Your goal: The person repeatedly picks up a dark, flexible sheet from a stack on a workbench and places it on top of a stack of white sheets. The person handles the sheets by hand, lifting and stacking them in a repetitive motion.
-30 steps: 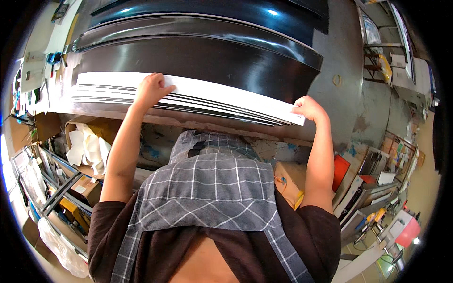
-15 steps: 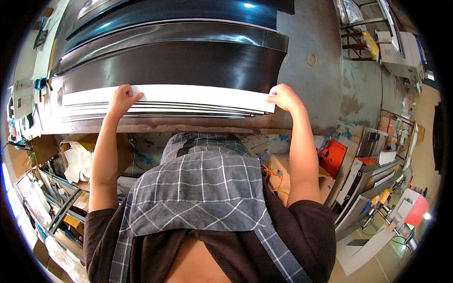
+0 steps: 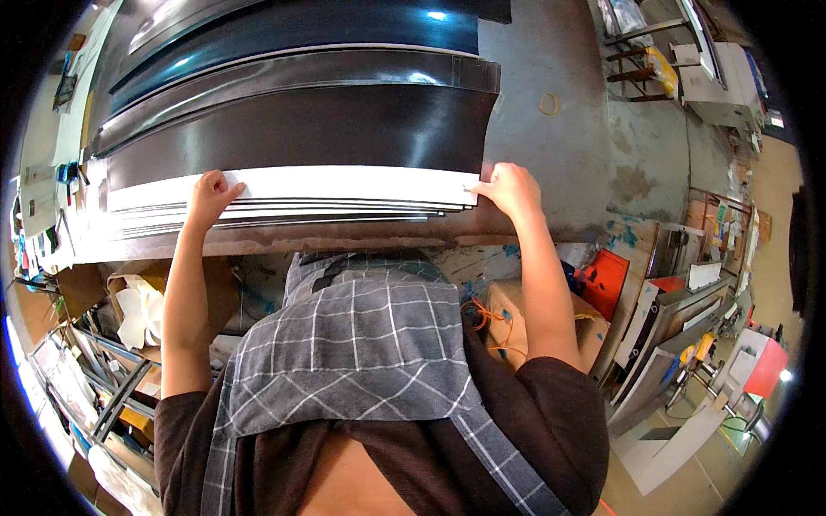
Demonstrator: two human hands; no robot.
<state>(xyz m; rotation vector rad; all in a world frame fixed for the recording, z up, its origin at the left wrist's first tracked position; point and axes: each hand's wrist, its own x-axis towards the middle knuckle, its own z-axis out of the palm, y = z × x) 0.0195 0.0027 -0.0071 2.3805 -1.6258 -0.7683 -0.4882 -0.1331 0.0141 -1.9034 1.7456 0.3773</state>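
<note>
A long white strip (image 3: 344, 184) lies crosswise in front of me, along the near edge of a large dark, glossy sheet (image 3: 318, 129). My left hand (image 3: 211, 198) is closed at its left part, thumb laid on the white face and fingers curled. At the strip's right end, my right hand (image 3: 510, 189) pinches the corner between thumb and fingers. Several more white strips with dark edges (image 3: 318, 211) show beneath it, fanned toward me in a stepped stack. Whether the fingers also grip lower strips is hidden.
Everything lies on a grey worktable (image 3: 551, 172), whose worn front edge runs before my apron. A yellowish ring (image 3: 548, 104) sits to the right. Farther back are more dark curved sheets (image 3: 344, 39). Below the table stand a cardboard box (image 3: 508, 318) and a red-orange panel (image 3: 605, 284).
The whole view has shifted slightly, so table, strips and hands appear a little lower and farther left. Both hands keep their hold at the same places on the white strip.
</note>
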